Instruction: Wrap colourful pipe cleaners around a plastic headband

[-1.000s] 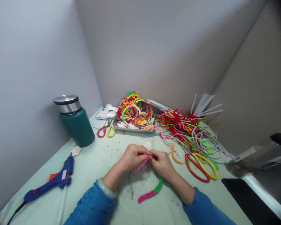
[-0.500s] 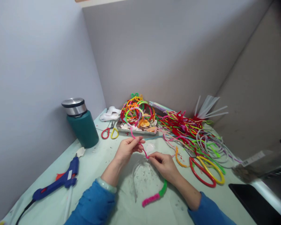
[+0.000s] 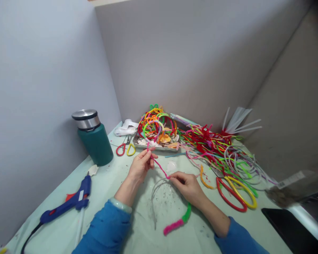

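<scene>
A pink pipe cleaner (image 3: pixel 159 166) stretches between my two hands. My left hand (image 3: pixel 141 165) pinches it near its upper part, and a short end sticks up past the fingers. The fingertips of my right hand (image 3: pixel 187 185) are closed on its lower end, against a thin grey headband (image 3: pixel 154 197). The headband curves below my hands, its left arm bare. Its right arm is wrapped in green and then fuzzy pink pipe cleaner (image 3: pixel 173 227). My right hand hides part of the band's curve.
A blue glue gun (image 3: pixel 76 200) and a green bottle (image 3: pixel 95 144) stand at the left. Small scissors (image 3: pixel 125 149) lie before a metal tray (image 3: pixel 159 148) of decorated headbands. Loose pipe cleaners (image 3: pixel 209 141) and large red-and-yellow-handled scissors (image 3: pixel 231 199) are at the right.
My left hand has shifted left and slightly up along the pink pipe cleaner, so a longer stretch shows between my hands. My right hand keeps its pinch.
</scene>
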### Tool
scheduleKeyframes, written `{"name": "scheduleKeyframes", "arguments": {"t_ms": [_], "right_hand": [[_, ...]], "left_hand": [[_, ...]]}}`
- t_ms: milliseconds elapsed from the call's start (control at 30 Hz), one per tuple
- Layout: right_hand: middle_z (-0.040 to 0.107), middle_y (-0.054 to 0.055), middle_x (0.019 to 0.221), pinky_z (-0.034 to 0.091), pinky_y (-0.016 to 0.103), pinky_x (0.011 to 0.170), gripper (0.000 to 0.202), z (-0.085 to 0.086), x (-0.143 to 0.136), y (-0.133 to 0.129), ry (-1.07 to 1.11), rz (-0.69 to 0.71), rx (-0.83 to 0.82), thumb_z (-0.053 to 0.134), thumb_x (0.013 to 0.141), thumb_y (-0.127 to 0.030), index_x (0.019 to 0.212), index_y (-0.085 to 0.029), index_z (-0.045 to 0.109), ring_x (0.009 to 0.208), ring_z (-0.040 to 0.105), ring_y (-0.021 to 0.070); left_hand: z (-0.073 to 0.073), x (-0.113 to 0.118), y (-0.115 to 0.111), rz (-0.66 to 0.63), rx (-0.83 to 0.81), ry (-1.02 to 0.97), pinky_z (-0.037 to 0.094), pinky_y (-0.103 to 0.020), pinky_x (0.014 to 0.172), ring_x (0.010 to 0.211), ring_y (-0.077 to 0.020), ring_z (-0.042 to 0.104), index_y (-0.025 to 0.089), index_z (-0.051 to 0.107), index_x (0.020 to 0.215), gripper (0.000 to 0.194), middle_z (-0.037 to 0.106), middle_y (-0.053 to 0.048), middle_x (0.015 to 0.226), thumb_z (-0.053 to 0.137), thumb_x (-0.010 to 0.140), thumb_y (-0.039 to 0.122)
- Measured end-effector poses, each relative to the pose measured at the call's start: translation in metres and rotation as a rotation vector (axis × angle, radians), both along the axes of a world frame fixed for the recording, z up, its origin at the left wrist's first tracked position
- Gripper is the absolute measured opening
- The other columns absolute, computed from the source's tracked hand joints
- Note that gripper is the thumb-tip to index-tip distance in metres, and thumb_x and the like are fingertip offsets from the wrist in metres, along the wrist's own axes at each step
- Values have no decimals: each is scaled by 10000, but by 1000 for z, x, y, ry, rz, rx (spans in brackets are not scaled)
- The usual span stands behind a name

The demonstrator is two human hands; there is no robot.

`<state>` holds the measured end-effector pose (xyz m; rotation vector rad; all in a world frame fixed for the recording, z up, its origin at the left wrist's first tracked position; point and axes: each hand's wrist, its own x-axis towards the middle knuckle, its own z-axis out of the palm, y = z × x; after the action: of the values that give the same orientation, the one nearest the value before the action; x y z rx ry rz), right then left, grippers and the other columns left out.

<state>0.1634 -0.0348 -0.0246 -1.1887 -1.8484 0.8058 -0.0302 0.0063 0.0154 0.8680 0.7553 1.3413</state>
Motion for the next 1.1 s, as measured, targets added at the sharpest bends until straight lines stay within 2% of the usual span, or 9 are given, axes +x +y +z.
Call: {"name": "scheduleKeyframes", "arguments": {"t_ms": [200, 500, 667, 833, 967, 1033, 1100], "right_hand": [[678, 14, 709, 431, 226, 594, 204, -3, 0, 1, 8, 15, 2, 502, 813, -253, 780, -189, 692, 637, 588, 150], [673, 9, 700, 414, 223, 594, 187, 2, 0, -1, 7, 19, -20, 513, 806, -241, 773, -184, 688, 631, 579, 142], [651, 5, 672, 392, 219, 572, 186, 3, 0, -1, 36, 2, -44, 530, 800, -265, 762, -178, 690, 605, 545, 132], [564, -3, 584, 344, 218, 515, 239, -4, 2, 5, 125, -103, -62, 549, 797, -352, 762, -153, 675, 538, 459, 114], [566, 4, 606, 342, 218, 519, 252, -5, 2, 7, 189, -126, -96, 557, 789, -369, 772, -145, 672, 555, 455, 117], [564, 4, 605, 341, 218, 521, 247, -4, 2, 7, 194, -134, -103, 562, 784, -367, 771, -146, 673, 559, 454, 117], [551, -1, 590, 332, 216, 513, 242, -5, 1, 6, 189, -143, -101, 566, 782, -363, 770, -147, 674, 549, 442, 114]], "left_hand": [[1, -6, 3, 73, -2, -27, 362, -167, 420, 445, -29, 453, 119, 613, 1029, 415, 624, -2, 711, 704, 684, 332], [0, -10, 3, 64, -22, -81, 387, -156, 452, 454, -29, 470, 126, 616, 1008, 368, 585, 23, 635, 704, 686, 279], [0, -10, 2, 46, -47, -60, 455, -181, 531, 528, -46, 529, 133, 609, 1046, 389, 630, -14, 747, 704, 688, 254], [5, -5, -4, -50, -35, 152, 439, -195, 563, 583, -52, 530, 140, 583, 1120, 495, 635, -71, 943, 727, 666, 274], [6, 0, -10, -231, 55, 391, 452, -249, 712, 844, -151, 578, 150, 604, 1099, 571, 620, -103, 1041, 788, 568, 251], [4, 4, -12, -297, 76, 501, 447, -268, 742, 892, -172, 568, 148, 615, 1058, 585, 622, -99, 1029, 812, 511, 213], [-1, 10, -14, -301, 66, 593, 446, -259, 682, 784, -147, 570, 130, 617, 999, 534, 635, -75, 899, 808, 508, 216]]}}
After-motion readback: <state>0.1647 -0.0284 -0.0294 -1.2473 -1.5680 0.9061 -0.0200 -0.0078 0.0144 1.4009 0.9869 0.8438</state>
